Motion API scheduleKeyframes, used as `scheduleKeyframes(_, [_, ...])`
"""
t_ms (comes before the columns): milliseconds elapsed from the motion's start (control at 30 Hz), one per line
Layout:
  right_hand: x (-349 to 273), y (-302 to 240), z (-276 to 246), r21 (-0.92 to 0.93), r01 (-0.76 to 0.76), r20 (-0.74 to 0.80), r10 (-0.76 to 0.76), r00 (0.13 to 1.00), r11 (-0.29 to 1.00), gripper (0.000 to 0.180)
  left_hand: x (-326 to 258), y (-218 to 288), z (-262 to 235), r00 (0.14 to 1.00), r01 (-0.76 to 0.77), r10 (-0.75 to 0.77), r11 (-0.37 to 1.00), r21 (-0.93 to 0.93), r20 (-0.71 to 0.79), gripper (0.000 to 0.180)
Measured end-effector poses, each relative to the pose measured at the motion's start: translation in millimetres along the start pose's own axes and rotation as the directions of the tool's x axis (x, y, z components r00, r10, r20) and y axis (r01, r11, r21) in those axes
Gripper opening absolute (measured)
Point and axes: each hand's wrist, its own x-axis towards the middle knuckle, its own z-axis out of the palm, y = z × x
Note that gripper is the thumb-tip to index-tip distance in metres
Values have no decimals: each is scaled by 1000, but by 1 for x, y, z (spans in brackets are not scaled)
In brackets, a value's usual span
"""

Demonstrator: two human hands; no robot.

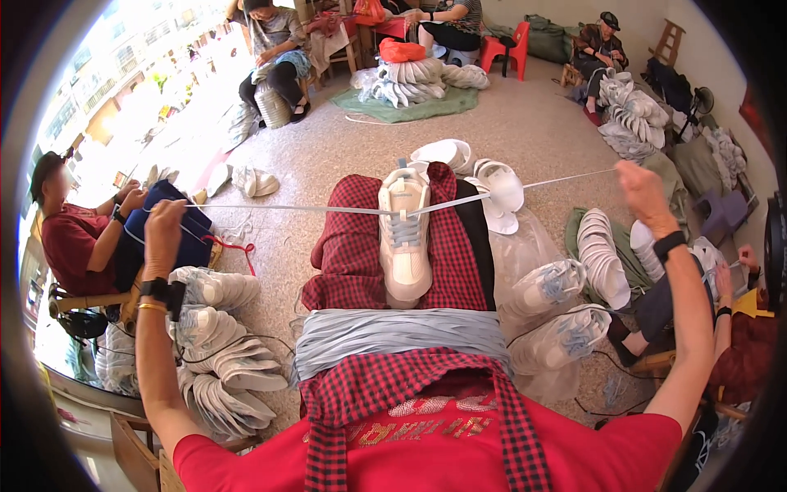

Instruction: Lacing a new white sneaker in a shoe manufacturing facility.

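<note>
Red fabric of the person's shirt [426, 463], dotted with glittering studs, fills the near edge, crossed by straps of a red-and-black checked apron [369, 377]. Just beyond, a thick bundle of pale blue-grey strands [402, 332] lies across the lap. One cream and white shoe [407, 266] with a rounded toe sits between the checked-cloth knees, toe toward the body, roughly midway between the hands and well apart from both. Its flat white lace [451, 203] stretches taut to either side; the left hand [166, 223] is closed on one end and the right hand [646, 197] grips the other, both raised wide of the knees. Nested shoe stacks [225, 361] crowd the left side, and shoes with bluish laces [559, 336] hem in the right, beside thin clear plastic. A seated person in maroon [82, 238] is near the left hand. Ahead, hard speckled floor [311, 148] gives broad room up to a green sheet [451, 102] bearing heaped pale shoe pieces [406, 82]; behind stands a red plastic chair [520, 41].
</note>
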Motion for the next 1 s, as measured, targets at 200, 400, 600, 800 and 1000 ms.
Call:
scheduleKeyframes(200, [-6, 29, -85, -212, -204, 40, 218, 975, 956, 13, -18, -79, -56, 990, 114, -108, 992, 60, -96, 15])
scheduleKeyframes(400, [3, -7, -71, -315, -176, -314, 73, 947, 932, 12, -32, -85, -64, 986, 106, -65, 955, 279, -152, 14])
scheduleKeyframes(600, [15, -126, 38, 624, -274, -282, 537, 795, 732, 14, -18, 15, 12, 887, 211, -254, 966, -152, -385, 14])
scheduleKeyframes(800, [84, -254, 117, 928, -94, -18, 297, 955, 359, 7, 30, 164, 112, 911, 279, -412, 586, -761, 17, 13])
scheduleKeyframes(1000, [90, -282, 146, 894, -172, 113, 162, 980, 413, 9, 60, 276, 147, 957, 290, -97, 278, -916, 274, 18])
